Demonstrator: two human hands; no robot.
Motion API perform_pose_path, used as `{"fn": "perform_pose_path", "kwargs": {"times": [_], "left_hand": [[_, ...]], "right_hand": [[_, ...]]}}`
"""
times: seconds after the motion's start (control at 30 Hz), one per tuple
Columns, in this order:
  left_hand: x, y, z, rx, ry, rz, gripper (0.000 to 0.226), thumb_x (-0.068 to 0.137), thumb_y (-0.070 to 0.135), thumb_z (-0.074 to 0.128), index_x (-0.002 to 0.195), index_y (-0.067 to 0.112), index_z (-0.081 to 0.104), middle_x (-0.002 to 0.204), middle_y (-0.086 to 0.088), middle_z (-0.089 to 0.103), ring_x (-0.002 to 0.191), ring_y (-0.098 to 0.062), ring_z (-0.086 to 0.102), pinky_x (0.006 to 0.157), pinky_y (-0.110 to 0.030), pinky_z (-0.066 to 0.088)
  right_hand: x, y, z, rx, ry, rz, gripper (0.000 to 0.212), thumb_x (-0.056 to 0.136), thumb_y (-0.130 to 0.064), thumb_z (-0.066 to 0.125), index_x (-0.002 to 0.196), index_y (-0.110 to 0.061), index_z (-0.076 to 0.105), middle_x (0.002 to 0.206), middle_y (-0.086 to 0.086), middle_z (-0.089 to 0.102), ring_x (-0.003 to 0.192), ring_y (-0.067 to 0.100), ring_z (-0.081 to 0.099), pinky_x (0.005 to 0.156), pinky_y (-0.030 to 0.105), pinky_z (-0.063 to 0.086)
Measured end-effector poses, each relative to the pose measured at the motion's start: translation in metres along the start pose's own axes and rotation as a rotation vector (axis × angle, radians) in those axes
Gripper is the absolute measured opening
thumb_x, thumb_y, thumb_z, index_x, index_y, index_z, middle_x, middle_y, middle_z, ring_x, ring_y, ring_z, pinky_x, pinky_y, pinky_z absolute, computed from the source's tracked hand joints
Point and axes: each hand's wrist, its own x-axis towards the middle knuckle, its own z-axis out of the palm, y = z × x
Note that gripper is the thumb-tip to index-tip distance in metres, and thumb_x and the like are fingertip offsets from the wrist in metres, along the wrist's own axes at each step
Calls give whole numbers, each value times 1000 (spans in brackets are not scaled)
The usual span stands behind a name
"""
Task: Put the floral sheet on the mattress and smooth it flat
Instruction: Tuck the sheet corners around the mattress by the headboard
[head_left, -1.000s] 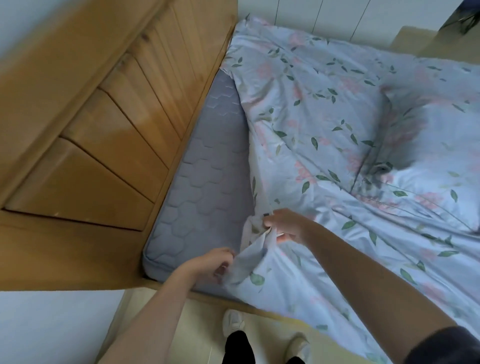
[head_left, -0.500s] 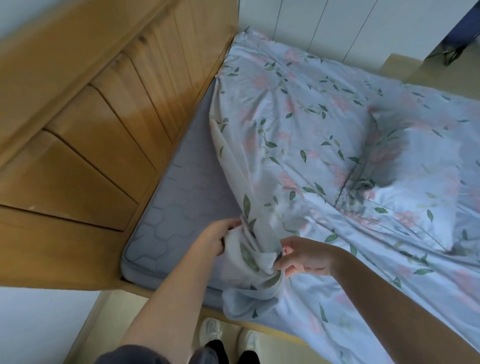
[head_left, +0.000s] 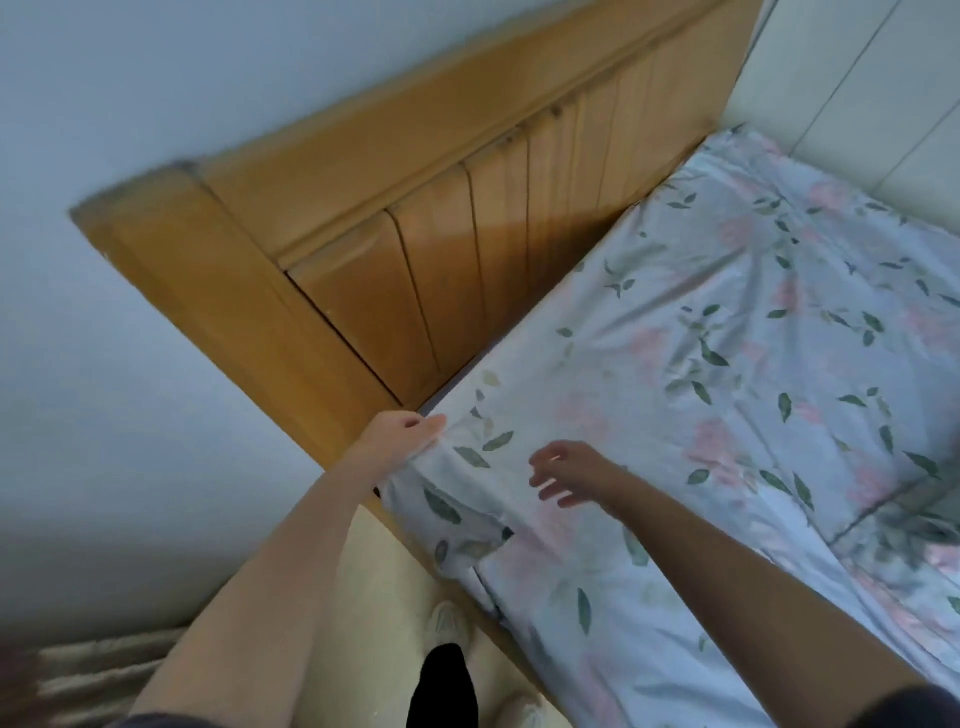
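The floral sheet (head_left: 727, 364), pale blue with pink flowers and green leaves, now covers the mattress up to the wooden headboard (head_left: 441, 249). The mattress itself is hidden under it. My left hand (head_left: 400, 434) grips the sheet's corner at the bed's near corner, right beside the headboard post. My right hand (head_left: 566, 473) hovers just above the sheet with fingers spread, holding nothing. Wrinkles run across the sheet toward the far side.
A pillow (head_left: 914, 525) in the same fabric lies at the right edge. A white panelled wall (head_left: 857, 104) borders the bed's far side. The pale wall (head_left: 130, 364) stands to the left. My feet (head_left: 447, 623) are on the floor beside the bed frame.
The bunched sheet corner has been pulled over to the headboard, covering the bare grey mattress. My right hand has let go and opened. My left hand still holds the corner.
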Motion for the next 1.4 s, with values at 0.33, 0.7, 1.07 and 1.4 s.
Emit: {"fn": "perform_pose_path", "kwargs": {"times": [0.33, 0.7, 1.07, 1.4], "left_hand": [[40, -73, -72, 402, 218, -127, 21, 85, 14, 50, 65, 17, 46, 63, 0, 48, 59, -14, 47, 55, -24, 35], [117, -203, -75, 298, 312, -478, 28, 97, 14, 39, 82, 14, 63, 87, -2, 65, 80, -17, 63, 67, -25, 50], [164, -274, -36, -61, 563, -493, 35, 94, 8, 39, 62, 20, 33, 63, 1, 38, 73, -20, 41, 49, -24, 28], [209, -292, 10, 97, 548, -661, 25, 90, 20, 40, 110, 24, 55, 112, -2, 59, 103, -23, 56, 83, -30, 41]], "right_hand": [[109, -116, 71, -213, -7, -70, 39, 93, -33, 49, 128, -14, 46, 124, 8, 54, 107, 24, 57, 85, 36, 53], [230, -72, 165, -601, -142, -195, 66, 94, -29, 49, 152, -26, 15, 153, 5, 31, 136, 28, 37, 108, 38, 37], [298, -31, 211, -929, -23, -327, 73, 92, -23, 45, 151, -35, 4, 149, 0, 27, 128, 27, 38, 98, 42, 44], [340, -2, 211, -1247, -1, -437, 71, 94, -30, 43, 152, -32, 1, 159, -4, -9, 141, 24, 18, 103, 38, 39]]}}
